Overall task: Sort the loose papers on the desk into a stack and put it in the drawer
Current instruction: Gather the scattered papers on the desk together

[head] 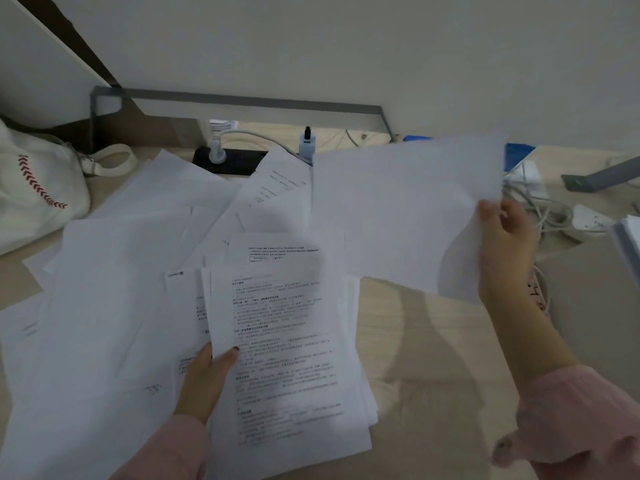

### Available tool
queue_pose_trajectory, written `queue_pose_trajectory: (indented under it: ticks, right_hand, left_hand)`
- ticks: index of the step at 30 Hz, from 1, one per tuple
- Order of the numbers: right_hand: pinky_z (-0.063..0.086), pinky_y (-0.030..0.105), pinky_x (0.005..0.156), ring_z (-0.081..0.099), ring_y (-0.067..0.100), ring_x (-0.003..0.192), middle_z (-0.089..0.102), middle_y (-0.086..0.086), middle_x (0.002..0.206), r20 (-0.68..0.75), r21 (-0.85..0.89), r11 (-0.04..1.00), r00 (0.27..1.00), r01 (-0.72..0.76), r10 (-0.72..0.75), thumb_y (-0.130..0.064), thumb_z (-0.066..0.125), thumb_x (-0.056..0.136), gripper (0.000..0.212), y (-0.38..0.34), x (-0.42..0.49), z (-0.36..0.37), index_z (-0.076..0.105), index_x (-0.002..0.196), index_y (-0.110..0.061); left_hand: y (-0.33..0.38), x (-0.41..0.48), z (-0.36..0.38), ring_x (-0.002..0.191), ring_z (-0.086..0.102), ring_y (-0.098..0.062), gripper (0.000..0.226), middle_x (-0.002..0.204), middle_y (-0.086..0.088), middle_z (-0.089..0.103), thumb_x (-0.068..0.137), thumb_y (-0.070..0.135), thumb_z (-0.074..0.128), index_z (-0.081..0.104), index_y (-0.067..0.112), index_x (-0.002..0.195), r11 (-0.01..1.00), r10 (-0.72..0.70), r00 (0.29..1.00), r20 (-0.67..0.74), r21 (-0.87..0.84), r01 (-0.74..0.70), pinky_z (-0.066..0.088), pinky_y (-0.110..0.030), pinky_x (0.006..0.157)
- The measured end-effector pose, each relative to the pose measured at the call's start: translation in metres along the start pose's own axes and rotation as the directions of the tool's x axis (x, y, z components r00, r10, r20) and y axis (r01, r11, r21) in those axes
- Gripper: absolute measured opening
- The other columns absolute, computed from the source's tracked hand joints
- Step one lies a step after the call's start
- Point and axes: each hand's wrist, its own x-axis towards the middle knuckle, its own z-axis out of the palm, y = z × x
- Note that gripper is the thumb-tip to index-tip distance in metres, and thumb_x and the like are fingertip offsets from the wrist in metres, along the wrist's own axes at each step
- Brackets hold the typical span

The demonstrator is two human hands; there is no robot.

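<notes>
Several loose white papers (114, 271) lie spread over the left and middle of the pale wooden desk (433, 375). My left hand (206, 379) grips the left edge of a stack of printed sheets (287, 358) near the front. My right hand (505, 244) holds a blank white sheet (405, 209) by its right edge, lifted above the desk at the right. No drawer is in view.
A white canvas bag (38, 188) with red stitching sits at the left. A black power strip (232, 161) with plugs lies at the back under a grey metal shelf frame (242, 100). Cables (540, 209) and white adapters crowd the right, beside a grey laptop (588, 306).
</notes>
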Motion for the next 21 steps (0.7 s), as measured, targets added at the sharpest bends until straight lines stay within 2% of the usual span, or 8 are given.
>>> queue_pose_trajectory:
  ticks: [3, 7, 10, 12, 14, 16, 18, 21]
  right_hand:
    - [0.043, 0.011, 0.065, 0.053, -0.010, 0.065, 0.060, -0.017, 0.072, -0.013, 0.146, 0.972, 0.983, 0.185, -0.186, -0.014, 0.048, 0.094, 0.022, -0.039, -0.018, -0.010, 0.054, 0.082, -0.032]
    - [0.037, -0.001, 0.072, 0.051, -0.023, 0.081, 0.060, -0.024, 0.090, 0.355, -0.068, 0.928, 0.879, 0.366, -0.320, -0.010, 0.049, 0.094, 0.020, -0.040, -0.073, -0.003, 0.059, 0.100, -0.027]
    - [0.035, -0.004, 0.087, 0.046, -0.030, 0.100, 0.061, -0.023, 0.110, 0.618, -0.149, 0.879, 0.736, 0.454, -0.276, -0.020, 0.048, 0.093, 0.026, 0.000, -0.119, 0.010, 0.065, 0.112, -0.028]
    - [0.034, -0.003, 0.090, 0.042, -0.031, 0.104, 0.058, -0.022, 0.114, 0.712, -0.148, 0.885, 0.669, 0.442, -0.215, -0.027, 0.043, 0.092, 0.032, 0.029, -0.143, 0.014, 0.065, 0.115, -0.026]
    - [0.033, -0.004, 0.091, 0.041, -0.030, 0.106, 0.058, -0.021, 0.114, 0.760, -0.161, 0.894, 0.630, 0.418, -0.158, -0.029, 0.040, 0.091, 0.036, 0.050, -0.162, 0.018, 0.066, 0.114, -0.025]
    - [0.032, -0.004, 0.091, 0.046, -0.019, 0.108, 0.059, -0.019, 0.114, 0.800, -0.172, 0.901, 0.590, 0.399, -0.108, -0.030, 0.039, 0.090, 0.037, 0.064, -0.177, 0.020, 0.067, 0.113, -0.025]
    - [0.034, -0.002, 0.090, 0.053, -0.007, 0.107, 0.063, -0.017, 0.113, 0.824, -0.183, 0.899, 0.561, 0.398, -0.081, -0.031, 0.037, 0.090, 0.037, 0.075, -0.189, 0.021, 0.067, 0.112, -0.027]
    - [0.038, 0.002, 0.088, 0.055, -0.001, 0.106, 0.066, -0.013, 0.114, 0.857, -0.191, 0.894, 0.512, 0.406, -0.049, -0.036, 0.031, 0.088, 0.043, 0.086, -0.201, 0.022, 0.067, 0.111, -0.028]
  left_hand:
    - [0.000, 0.001, 0.000, 0.095, 0.054, -0.021, 0.031, 0.107, -0.005, 0.059, 0.091, 0.015, 0.054, 0.056, 0.011, 0.122, 1.000, 0.002, 1.000, 0.006, 0.005, -0.002, 0.039, -0.032, 0.089]
    - [-0.002, 0.003, -0.003, 0.094, 0.055, -0.022, 0.032, 0.107, -0.007, 0.060, 0.091, 0.015, 0.054, 0.056, 0.010, 0.122, 1.000, -0.019, 1.000, 0.016, 0.000, 0.019, 0.041, -0.033, 0.088]
    - [-0.002, 0.004, -0.003, 0.090, 0.055, -0.021, 0.030, 0.098, 0.000, 0.060, 0.091, 0.015, 0.054, 0.055, 0.013, 0.121, 1.000, -0.018, 0.999, 0.032, -0.023, 0.019, 0.041, -0.031, 0.087]
    - [-0.002, 0.004, -0.003, 0.086, 0.057, -0.018, 0.026, 0.092, 0.004, 0.060, 0.091, 0.014, 0.054, 0.055, 0.017, 0.117, 0.999, -0.013, 0.999, 0.037, -0.051, 0.015, 0.042, -0.029, 0.085]
    - [-0.003, 0.004, -0.004, 0.089, 0.060, -0.021, 0.023, 0.097, -0.002, 0.063, 0.091, 0.015, 0.055, 0.056, 0.017, 0.114, 0.998, -0.023, 0.999, 0.043, -0.058, 0.026, 0.046, -0.032, 0.086]
    - [-0.005, 0.004, -0.005, 0.092, 0.062, -0.024, 0.016, 0.102, -0.006, 0.065, 0.091, 0.014, 0.054, 0.060, 0.018, 0.106, 0.998, -0.029, 0.999, 0.041, -0.056, 0.031, 0.049, -0.036, 0.088]
    - [-0.006, 0.004, -0.005, 0.084, 0.061, -0.016, 0.012, 0.094, 0.000, 0.064, 0.092, 0.013, 0.053, 0.060, 0.022, 0.096, 0.997, -0.009, 0.999, 0.035, -0.073, 0.012, 0.048, -0.028, 0.075]
    - [-0.005, 0.001, -0.003, 0.080, 0.055, -0.007, 0.013, 0.086, 0.013, 0.057, 0.093, 0.015, 0.052, 0.055, 0.023, 0.102, 0.996, 0.008, 1.000, 0.017, -0.084, -0.007, 0.040, -0.021, 0.067]
